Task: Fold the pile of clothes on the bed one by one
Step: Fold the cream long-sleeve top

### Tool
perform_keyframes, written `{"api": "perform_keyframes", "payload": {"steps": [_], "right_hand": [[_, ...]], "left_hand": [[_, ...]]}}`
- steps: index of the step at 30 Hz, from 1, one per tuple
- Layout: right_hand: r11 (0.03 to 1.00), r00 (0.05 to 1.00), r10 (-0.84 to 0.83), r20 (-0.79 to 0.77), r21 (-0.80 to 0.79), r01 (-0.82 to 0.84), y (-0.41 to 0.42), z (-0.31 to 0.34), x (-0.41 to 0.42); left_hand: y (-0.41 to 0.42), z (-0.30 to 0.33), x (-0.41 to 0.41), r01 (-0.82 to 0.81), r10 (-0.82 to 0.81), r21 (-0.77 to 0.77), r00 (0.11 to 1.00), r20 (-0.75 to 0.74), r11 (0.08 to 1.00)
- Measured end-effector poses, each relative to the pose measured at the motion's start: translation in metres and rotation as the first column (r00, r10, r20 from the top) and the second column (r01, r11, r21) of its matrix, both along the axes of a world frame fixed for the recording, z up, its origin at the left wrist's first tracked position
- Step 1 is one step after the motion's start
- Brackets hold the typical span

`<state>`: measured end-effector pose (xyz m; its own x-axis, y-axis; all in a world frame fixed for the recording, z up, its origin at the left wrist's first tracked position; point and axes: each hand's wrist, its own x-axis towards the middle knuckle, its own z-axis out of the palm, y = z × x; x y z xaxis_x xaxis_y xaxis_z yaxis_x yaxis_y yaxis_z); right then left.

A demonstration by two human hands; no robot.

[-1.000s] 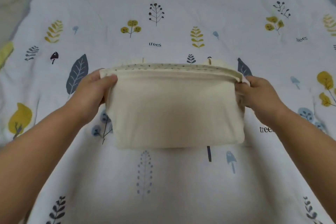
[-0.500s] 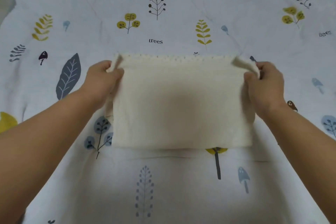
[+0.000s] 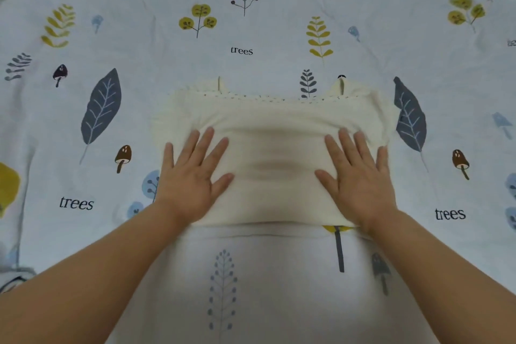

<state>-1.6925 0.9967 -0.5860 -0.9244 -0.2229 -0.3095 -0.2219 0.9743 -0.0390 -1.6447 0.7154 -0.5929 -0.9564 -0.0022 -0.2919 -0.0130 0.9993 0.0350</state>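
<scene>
- a cream knit top [image 3: 275, 153] lies folded into a compact rectangle at the middle of the bed, on a leaf-and-mushroom print bedsheet [image 3: 83, 148].
- the left hand [image 3: 192, 173] rests flat on the left half of the garment, fingers spread wide, gripping nothing.
- the right hand [image 3: 356, 176] mirrors it on the right half, palm down, fingers splayed and empty.
- two narrow straps and a dotted trim peek out along the far edge.
- this piece looks nearly finished, needing only smoothing; the pile of remaining clothes is out of view, so how much is left cannot be told.
</scene>
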Motion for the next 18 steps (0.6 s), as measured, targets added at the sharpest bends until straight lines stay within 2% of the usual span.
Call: {"api": "perform_keyframes", "payload": {"steps": [2,4,6,8,10,12,13,18], "right_hand": [[1.0,1.0,0.002,0.006,-0.013,-0.002,0.0,0.006,0.0],[0.993,0.997,-0.061,-0.055,-0.103,0.055,-0.003,0.017,0.006],[0.966,0.986,-0.146,-0.077,-0.228,0.125,0.0,0.029,0.017],[0.97,0.999,-0.027,-0.018,-0.244,0.022,0.007,0.036,0.034],[0.981,0.983,0.171,0.061,-0.098,-0.165,0.011,0.034,0.047],[0.968,0.964,0.245,0.1,0.034,-0.25,0.011,0.029,0.051],[0.967,0.966,0.243,0.088,0.051,-0.248,0.01,0.028,0.049],[0.984,0.984,0.175,-0.014,-0.02,-0.176,0.001,0.038,0.043]], "left_hand": [[0.001,0.005,-0.002,-0.021,0.022,-0.05,1.0,0.015,0.999],[0.01,0.02,0.0,-0.024,0.024,-0.017,0.999,-0.042,1.0],[0.016,0.036,0.01,0.112,-0.099,0.082,0.984,-0.15,0.99],[0.014,0.043,0.022,0.335,-0.317,0.079,0.931,-0.181,0.939],[0.007,0.04,0.031,0.445,-0.44,0.051,0.894,-0.085,0.894],[-0.002,0.032,0.033,0.422,-0.424,0.051,0.905,0.031,0.905],[-0.005,0.03,0.032,0.415,-0.416,0.038,0.907,0.062,0.909],[0.001,0.038,0.032,0.325,-0.335,0.158,0.942,0.04,0.932]]}}
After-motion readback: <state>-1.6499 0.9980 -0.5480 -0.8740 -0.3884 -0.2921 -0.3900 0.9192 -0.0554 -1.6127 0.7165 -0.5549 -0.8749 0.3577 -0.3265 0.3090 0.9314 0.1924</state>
